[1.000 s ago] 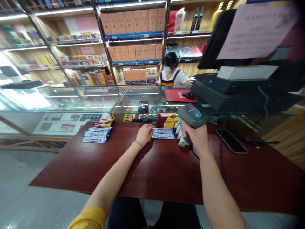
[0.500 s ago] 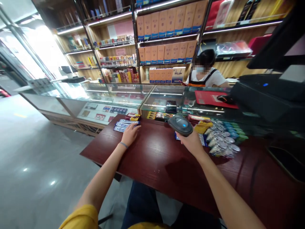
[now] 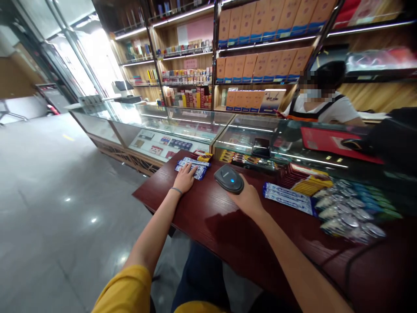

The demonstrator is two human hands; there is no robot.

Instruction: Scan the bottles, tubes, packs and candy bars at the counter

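My left hand [image 3: 184, 179] rests with fingers spread on a small pile of blue-and-white packets [image 3: 201, 172] near the table's far left corner. Red-and-yellow packets [image 3: 202, 155] lie just behind that pile. In my right hand [image 3: 248, 201] is a dark barcode scanner [image 3: 228, 178], gripped by its handle, which my fingers mostly hide. Its head, with a blue light on top, is held above the table [image 3: 195, 211] and points left toward the packets under my left hand. More blue-and-white packets [image 3: 288, 198] lie in a row to the right of my right hand.
Red-and-yellow packets [image 3: 302, 178], clear packs with silvery round tops [image 3: 350, 217] and green packs [image 3: 379, 200] stand on the right. A glass display counter [image 3: 182, 124] runs behind the table. Beyond it is a person in an apron [image 3: 316, 104]. A cable [image 3: 350, 265] crosses the right side.
The scanner has moved left, off the right-hand blue-and-white packets and closer to my left hand. My left fingers now lie spread on the left pile. The view has shifted.
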